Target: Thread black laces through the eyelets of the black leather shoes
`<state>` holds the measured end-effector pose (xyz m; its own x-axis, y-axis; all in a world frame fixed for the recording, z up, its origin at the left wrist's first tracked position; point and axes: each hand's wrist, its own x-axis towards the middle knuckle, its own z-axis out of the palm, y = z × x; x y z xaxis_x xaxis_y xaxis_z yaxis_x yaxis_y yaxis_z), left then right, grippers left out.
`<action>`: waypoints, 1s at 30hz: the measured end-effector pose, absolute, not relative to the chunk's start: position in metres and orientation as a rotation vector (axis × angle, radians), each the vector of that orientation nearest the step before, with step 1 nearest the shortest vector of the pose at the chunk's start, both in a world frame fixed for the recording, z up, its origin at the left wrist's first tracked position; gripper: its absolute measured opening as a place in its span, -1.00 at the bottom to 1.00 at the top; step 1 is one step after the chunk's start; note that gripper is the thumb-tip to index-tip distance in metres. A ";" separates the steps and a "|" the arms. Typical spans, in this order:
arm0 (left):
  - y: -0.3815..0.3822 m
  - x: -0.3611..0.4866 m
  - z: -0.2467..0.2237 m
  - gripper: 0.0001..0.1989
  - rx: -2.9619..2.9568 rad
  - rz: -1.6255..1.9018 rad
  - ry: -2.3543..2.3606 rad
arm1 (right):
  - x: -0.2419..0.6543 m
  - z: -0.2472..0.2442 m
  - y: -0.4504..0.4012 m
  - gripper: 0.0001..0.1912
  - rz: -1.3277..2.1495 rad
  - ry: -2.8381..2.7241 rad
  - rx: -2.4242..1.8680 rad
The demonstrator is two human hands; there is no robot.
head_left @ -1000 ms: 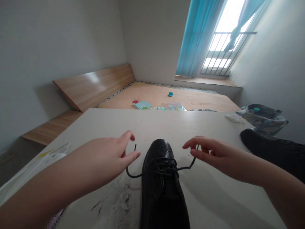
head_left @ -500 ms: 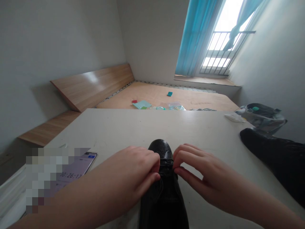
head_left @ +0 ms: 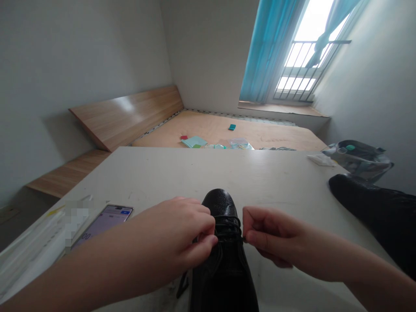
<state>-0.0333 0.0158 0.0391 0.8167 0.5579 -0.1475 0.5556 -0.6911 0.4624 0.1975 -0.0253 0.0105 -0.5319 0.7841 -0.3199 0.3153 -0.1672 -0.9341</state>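
A black leather shoe (head_left: 221,277) lies on the white table, its toe pointing away from me. Dark laces (head_left: 229,227) cross its front. On the shoe's left side, my left hand (head_left: 191,229) is closed, thumb and fingers pinched at the edge of the lacing; what they grip is too small and dark to make out. My right hand (head_left: 273,234) is beside the right edge, fingers curled and thumb pressed to the index finger at the lace's side. Whatever lies in that pinch is hidden too. A loose dark lace end (head_left: 182,285) hangs left of the shoe.
A second black shoe (head_left: 354,190) lies at the right. On the white table (head_left: 162,169) are a phone (head_left: 110,216) and clear plastic packaging (head_left: 39,247) at left, and a small white packet (head_left: 321,160) near the far right corner, by a bag (head_left: 360,158).
My right hand has moved slightly right and curled its fingers in more. More laces show across the shoe, and a loose lace end now shows at its left. My left hand has shifted slightly left.
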 end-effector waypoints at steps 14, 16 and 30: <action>0.022 -0.040 0.037 -0.54 1.881 -0.175 0.968 | 0.210 0.031 -0.028 -0.77 1.414 -2.191 -1.231; 0.023 -0.039 0.035 -0.55 1.901 -0.142 1.021 | 0.207 0.030 -0.028 -0.71 1.164 -2.315 -1.319; 0.028 -0.045 0.033 -0.78 2.063 -0.270 0.892 | 0.187 -0.001 -0.030 -0.67 0.071 -2.085 -1.350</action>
